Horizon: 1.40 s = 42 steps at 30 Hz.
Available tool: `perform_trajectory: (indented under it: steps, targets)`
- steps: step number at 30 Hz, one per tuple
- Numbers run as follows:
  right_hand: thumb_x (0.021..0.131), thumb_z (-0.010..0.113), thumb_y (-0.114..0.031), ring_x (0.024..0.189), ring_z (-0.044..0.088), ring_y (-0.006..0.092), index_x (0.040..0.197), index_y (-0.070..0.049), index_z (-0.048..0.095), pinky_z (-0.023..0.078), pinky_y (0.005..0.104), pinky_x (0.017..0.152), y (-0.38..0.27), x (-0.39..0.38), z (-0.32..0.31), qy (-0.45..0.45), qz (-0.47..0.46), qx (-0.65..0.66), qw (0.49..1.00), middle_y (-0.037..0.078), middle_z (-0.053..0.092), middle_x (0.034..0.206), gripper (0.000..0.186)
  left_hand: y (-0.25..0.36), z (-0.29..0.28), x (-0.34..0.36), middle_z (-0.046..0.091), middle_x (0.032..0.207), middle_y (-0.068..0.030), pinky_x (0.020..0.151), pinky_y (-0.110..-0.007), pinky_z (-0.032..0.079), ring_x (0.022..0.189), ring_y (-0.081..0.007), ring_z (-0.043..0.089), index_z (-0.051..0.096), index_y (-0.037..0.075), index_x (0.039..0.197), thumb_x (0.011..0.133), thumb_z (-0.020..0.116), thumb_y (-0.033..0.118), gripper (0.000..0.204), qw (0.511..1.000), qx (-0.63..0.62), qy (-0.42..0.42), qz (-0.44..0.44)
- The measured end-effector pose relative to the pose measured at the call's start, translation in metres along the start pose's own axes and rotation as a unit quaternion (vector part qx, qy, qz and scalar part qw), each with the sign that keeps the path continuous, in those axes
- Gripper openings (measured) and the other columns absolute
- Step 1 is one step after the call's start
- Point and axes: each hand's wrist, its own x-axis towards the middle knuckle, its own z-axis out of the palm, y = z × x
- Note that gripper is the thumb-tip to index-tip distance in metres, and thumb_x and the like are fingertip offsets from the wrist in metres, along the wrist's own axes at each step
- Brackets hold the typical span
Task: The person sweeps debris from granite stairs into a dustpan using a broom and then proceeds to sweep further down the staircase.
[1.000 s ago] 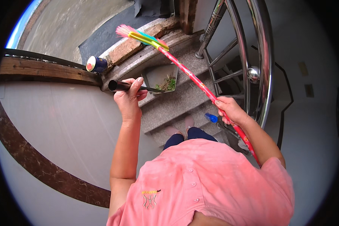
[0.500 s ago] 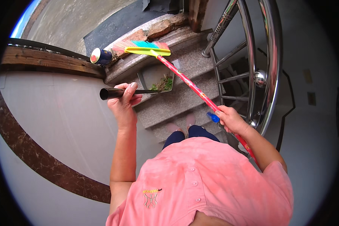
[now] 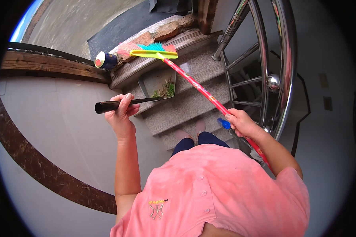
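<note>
My left hand is closed on the black handle of a dustpan, whose metal pan rests on the steps with green plant debris inside. My right hand grips a red patterned broom pole. The broom head, yellow with pink and turquoise bristles, is at the edge of the top step, over the broken stone strip. Just left of the bristles a dark blue can lies on its side.
Granite steps descend to my feet. A steel railing curves along the right, with a blue object near its base. A wooden beam borders the white wall at left. A dark sheet lies beyond the top step.
The broom head has moved down and turned sideways onto the top edge. My left hand and dustpan have shifted left and slightly downward in the view.
</note>
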Motion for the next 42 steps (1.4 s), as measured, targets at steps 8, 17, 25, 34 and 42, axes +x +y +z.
perform_trajectory:
  steps: [8,17,25,34,42]
  targets:
    - [0.099,0.047,-0.027,0.036,0.042,0.0085,0.115,-0.005,0.056,0.036,0.0246,0.033,-0.011,0.031,-0.033,0.169,-0.040,-0.044,0.984,-0.001,0.046,0.062,0.029,-0.012,-0.004,0.000,0.069,0.085,-0.0118,0.048,-0.024,0.057,0.056,-0.0178,0.067,0.061,0.001,0.095,0.087,0.069,0.014,0.017,1.000,-0.009,0.000,0.013]
    - [0.099,0.048,-0.026,0.035,0.042,0.0081,0.118,-0.005,0.057,0.035,0.0248,0.031,0.007,0.008,-0.011,0.085,-0.016,0.062,0.994,-0.001,0.046,0.059,0.030,-0.001,-0.005,0.018,0.069,0.084,-0.0091,0.046,-0.023,0.055,0.055,-0.0150,0.066,0.062,0.003,0.092,0.087,0.071,0.019,0.019,0.999,0.009,0.031,-0.020]
    - [0.096,0.052,-0.029,0.037,0.045,0.0140,0.101,-0.004,0.057,0.038,0.0317,0.034,0.014,0.058,-0.015,0.107,-0.047,0.013,0.993,0.002,0.048,0.060,0.026,-0.007,-0.001,0.026,0.069,0.087,-0.0096,0.045,-0.025,0.055,0.055,-0.0178,0.066,0.060,0.005,0.096,0.089,0.068,0.025,0.022,0.998,0.043,0.034,-0.014]
    - [0.097,0.053,-0.027,0.041,0.047,0.0108,0.099,-0.005,0.059,0.035,0.0283,0.035,0.046,-0.012,0.022,-0.067,0.013,0.117,0.991,0.000,0.048,0.059,0.023,-0.002,-0.005,0.032,0.068,0.088,-0.0095,0.044,-0.028,0.055,0.056,-0.0188,0.067,0.060,0.006,0.098,0.089,0.066,0.027,0.023,0.995,0.088,0.032,-0.021]
    - [0.093,0.059,-0.033,0.053,0.056,0.0224,0.099,-0.004,0.064,0.044,0.0377,0.053,0.143,-0.031,0.021,0.130,-0.079,-0.050,0.987,0.012,0.056,0.058,0.030,-0.001,0.001,0.033,0.067,0.097,-0.0071,0.047,-0.029,0.056,0.068,-0.0179,0.068,0.061,0.006,0.114,0.089,0.067,0.026,0.033,0.991,0.125,0.041,-0.032]
